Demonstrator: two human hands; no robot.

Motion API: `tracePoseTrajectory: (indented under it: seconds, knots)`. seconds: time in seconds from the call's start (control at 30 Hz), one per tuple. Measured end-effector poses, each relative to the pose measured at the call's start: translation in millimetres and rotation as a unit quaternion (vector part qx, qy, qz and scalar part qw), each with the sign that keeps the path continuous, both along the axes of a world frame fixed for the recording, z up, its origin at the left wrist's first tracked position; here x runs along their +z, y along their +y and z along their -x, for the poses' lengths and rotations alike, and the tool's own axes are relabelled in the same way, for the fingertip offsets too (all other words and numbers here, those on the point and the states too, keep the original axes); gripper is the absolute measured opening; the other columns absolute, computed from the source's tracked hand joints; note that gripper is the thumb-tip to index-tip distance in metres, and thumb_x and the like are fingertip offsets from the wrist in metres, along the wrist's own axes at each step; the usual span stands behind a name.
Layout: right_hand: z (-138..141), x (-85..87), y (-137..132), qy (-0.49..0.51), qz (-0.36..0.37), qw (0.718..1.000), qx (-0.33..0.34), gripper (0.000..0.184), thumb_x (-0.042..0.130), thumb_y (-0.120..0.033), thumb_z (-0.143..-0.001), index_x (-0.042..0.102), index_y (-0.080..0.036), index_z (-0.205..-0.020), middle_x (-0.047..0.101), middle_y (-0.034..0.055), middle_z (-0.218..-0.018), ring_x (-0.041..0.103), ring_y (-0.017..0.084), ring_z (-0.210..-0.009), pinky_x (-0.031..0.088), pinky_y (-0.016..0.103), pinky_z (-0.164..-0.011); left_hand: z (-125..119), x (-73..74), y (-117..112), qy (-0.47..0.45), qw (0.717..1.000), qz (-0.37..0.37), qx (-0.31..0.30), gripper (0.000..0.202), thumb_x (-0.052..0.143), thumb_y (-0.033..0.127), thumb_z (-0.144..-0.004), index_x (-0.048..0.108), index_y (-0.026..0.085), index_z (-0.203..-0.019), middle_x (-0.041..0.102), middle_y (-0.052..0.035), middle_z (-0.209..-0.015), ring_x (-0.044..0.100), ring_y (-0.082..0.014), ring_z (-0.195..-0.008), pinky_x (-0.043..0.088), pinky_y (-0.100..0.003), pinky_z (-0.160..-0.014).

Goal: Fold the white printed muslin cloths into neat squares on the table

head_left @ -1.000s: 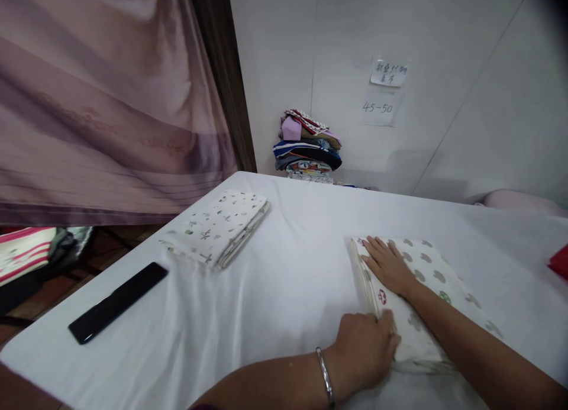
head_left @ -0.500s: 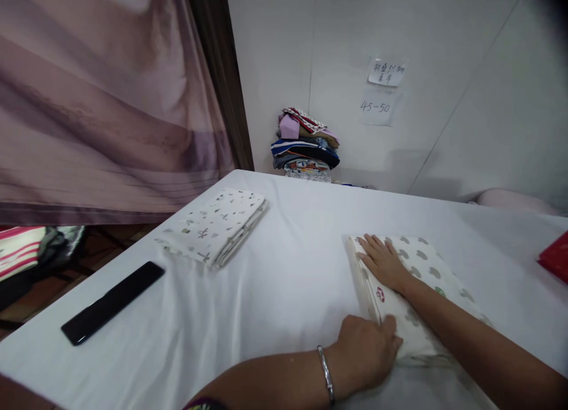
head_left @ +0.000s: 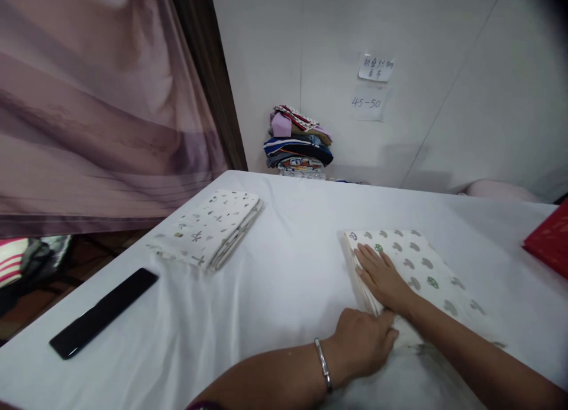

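A white cloth with grey and green mushroom prints (head_left: 410, 259) lies folded on the table at the right. My right hand (head_left: 382, 277) rests palm down near its left edge, fingers stretched out and pressing on the fabric. My left hand (head_left: 366, 342), with a silver bangle on the wrist, is closed on the cloth's near left corner, thumb on top. Its fingertips are partly hidden. Across the table at the left lies another folded white cloth (head_left: 217, 223), printed with small leaf and plant shapes; neither hand touches it.
A long black flat object (head_left: 104, 312) lies on the white-covered table (head_left: 284, 280) at the left. Something red (head_left: 550, 241) sits at the right edge. Behind the table stands a stack of folded clothes (head_left: 299, 141), and a pink curtain (head_left: 102, 102) hangs at the left.
My right hand has slid over the cloth towards my left hand. The cloth's near edge is drawn in and bunched at my left hand. The view has turned slightly right.
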State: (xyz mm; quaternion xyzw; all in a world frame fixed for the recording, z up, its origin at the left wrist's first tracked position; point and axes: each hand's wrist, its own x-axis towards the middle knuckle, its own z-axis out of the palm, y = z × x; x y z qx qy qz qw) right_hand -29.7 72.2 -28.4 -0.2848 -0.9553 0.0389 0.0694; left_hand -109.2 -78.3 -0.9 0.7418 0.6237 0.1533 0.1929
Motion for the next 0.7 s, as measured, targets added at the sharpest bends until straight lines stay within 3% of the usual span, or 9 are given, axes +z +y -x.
tracePoseTrajectory:
  seconds: [0.13,0.23,0.33,0.47,0.57,0.7]
  knots:
    - [-2.2,17.1,1.9,-0.019,0.073,0.997,0.006,0.056,0.018,-0.048,-0.094,0.032,-0.021,-0.141,0.023,0.0054,-0.148,0.017,0.023,-0.136,0.02,0.05,-0.109,4.0,1.6,-1.1,0.001,0.999,-0.015,-0.032,0.036,0.026,0.038,-0.093,0.046,0.028,-0.121,0.069,-0.005,-0.087,0.065,-0.0234,-0.074,0.045,-0.032,-0.063]
    - [-20.1,27.4,5.8,-0.034,0.091,0.995,0.0,0.057,0.018,-0.05,-0.093,0.034,-0.022,-0.14,0.022,0.005,-0.148,0.015,0.023,-0.137,0.018,0.05,-0.109,6.2,1.7,-1.1,0.003,1.0,-0.009,-0.025,0.036,0.026,0.04,-0.093,0.048,0.028,-0.119,0.069,-0.0049,-0.086,0.064,-0.0231,-0.073,0.045,-0.032,-0.064]
    - [-57.3,25.2,16.7,-0.035,0.036,0.996,-0.069,0.058,0.025,-0.052,-0.091,0.038,-0.021,-0.138,0.023,0.0074,-0.148,0.016,0.026,-0.136,0.017,0.054,-0.108,7.6,1.4,-0.2,0.002,1.0,0.006,-0.022,0.036,0.027,0.041,-0.092,0.051,0.029,-0.117,0.068,-0.0045,-0.084,0.064,-0.0228,-0.073,0.045,-0.032,-0.066]
    - [-119.5,11.3,35.5,0.02,-0.002,0.988,-0.154,0.059,0.034,-0.056,-0.087,0.042,-0.021,-0.134,0.032,0.0095,-0.144,0.025,0.027,-0.134,0.027,0.051,-0.106,8.4,0.6,0.6,-0.009,1.0,0.008,-0.017,0.038,0.027,0.042,-0.092,0.051,0.03,-0.119,0.068,-0.0033,-0.084,0.063,-0.0221,-0.074,0.044,-0.031,-0.066]
    - [-153.5,4.1,42.8,0.072,0.046,0.968,-0.235,0.064,0.037,-0.058,-0.084,0.042,-0.019,-0.135,0.038,0.0103,-0.141,0.035,0.028,-0.129,0.034,0.045,-0.104,8.6,0.6,0.7,-0.016,1.0,0.006,-0.013,0.038,0.027,0.043,-0.092,0.052,0.031,-0.118,0.068,-0.0021,-0.083,0.063,-0.0219,-0.074,0.044,-0.031,-0.066]
    - [-172.6,0.8,41.7,0.101,0.164,0.913,-0.359,0.075,0.044,-0.065,-0.077,0.04,-0.02,-0.137,0.056,0.0096,-0.125,0.056,0.031,-0.109,0.047,0.042,-0.09,8.5,2.3,0.4,-0.018,1.0,0.007,-0.006,0.038,0.026,0.043,-0.092,0.055,0.033,-0.116,0.069,0.0,-0.081,0.063,-0.0209,-0.073,0.043,-0.03,-0.065]
